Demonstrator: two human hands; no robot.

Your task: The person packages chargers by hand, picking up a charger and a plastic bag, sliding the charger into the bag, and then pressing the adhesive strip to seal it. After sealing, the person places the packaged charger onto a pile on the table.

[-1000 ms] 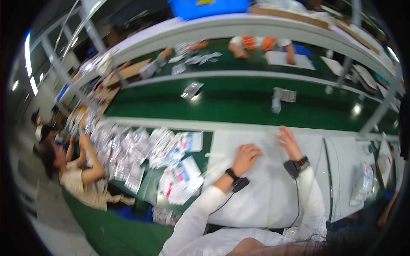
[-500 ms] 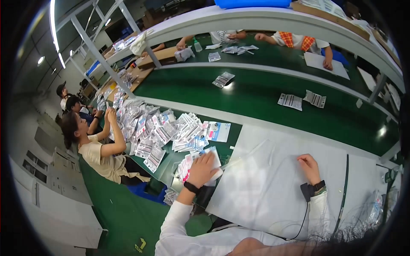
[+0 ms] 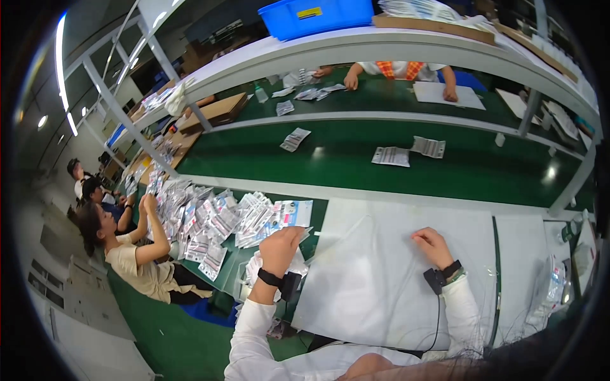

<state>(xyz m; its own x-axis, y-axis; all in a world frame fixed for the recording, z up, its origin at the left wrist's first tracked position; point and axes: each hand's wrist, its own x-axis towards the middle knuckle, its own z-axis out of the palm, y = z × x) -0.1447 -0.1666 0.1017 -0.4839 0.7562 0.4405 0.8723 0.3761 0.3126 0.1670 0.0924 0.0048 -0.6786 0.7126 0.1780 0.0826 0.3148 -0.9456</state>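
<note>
My left hand (image 3: 279,251) is closed, fingers pinched, above the left edge of the white work surface (image 3: 394,298). A thin see-through edge shows by its fingertips, but I cannot make out what it belongs to. Just under that hand lies a stack of printed packets (image 3: 296,263), partly hidden by it. Over the middle of the white surface, my right hand (image 3: 433,247) has its fingers curled in; whatever they hold, if anything, is hidden. Between the hands, a clear plastic bag (image 3: 346,244) lies flat. A black band with a small device sits on each wrist.
A heap of silvery packets (image 3: 206,219) covers the green table at left, with a blue-and-white packet (image 3: 293,213) beside it. A co-worker (image 3: 136,254) sits there. Three packets lie on the green belt (image 3: 343,159) ahead. Overhead, a shelf (image 3: 356,44) carries a blue bin (image 3: 316,18).
My left hand has lifted off the stacked packets and its fingers have drawn together. My right hand stays curled over the white surface. The view has shifted to the right.
</note>
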